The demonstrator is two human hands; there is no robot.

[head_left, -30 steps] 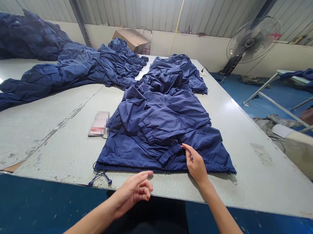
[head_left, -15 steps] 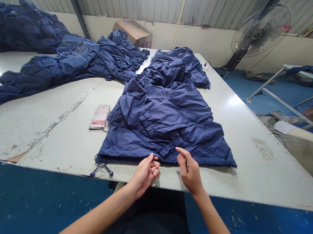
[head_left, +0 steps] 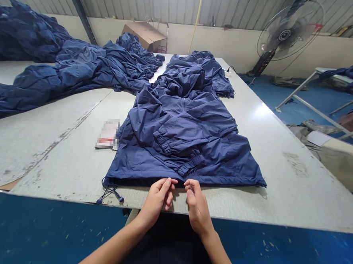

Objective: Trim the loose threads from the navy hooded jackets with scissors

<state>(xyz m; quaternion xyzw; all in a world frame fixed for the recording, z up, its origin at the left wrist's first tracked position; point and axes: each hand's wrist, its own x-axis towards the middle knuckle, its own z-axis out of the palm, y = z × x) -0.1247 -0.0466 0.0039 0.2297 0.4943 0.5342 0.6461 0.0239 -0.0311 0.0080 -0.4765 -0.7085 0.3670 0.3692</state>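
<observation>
A navy jacket (head_left: 191, 125) lies spread on the table, its hem along the near side and its elastic cuffs folded over the front. At the hem's left corner hang drawcords with dark toggles (head_left: 110, 195). My left hand (head_left: 159, 198) is at the middle of the hem, thumb and forefinger pinched; whatever lies between them is too small to tell. Facing it, a short gap away, my right hand (head_left: 198, 209) is curled closed at the hem. A small dark sliver shows among its fingers, mostly hidden. Beside the jacket's left edge rests a blurred tag (head_left: 108, 134).
The white table (head_left: 281, 170) has its near edge just below my hands. More navy garments (head_left: 84, 66) are heaped at the left, and another jacket (head_left: 207, 64) lies behind. A cardboard box (head_left: 145, 34), a standing fan (head_left: 285, 35) and a metal-legged rack (head_left: 301, 90) stand beyond.
My right hand has moved left and slightly down, closer to my left hand, and its raised forefinger has curled in. The left fingers have drawn together. The view has shifted slightly.
</observation>
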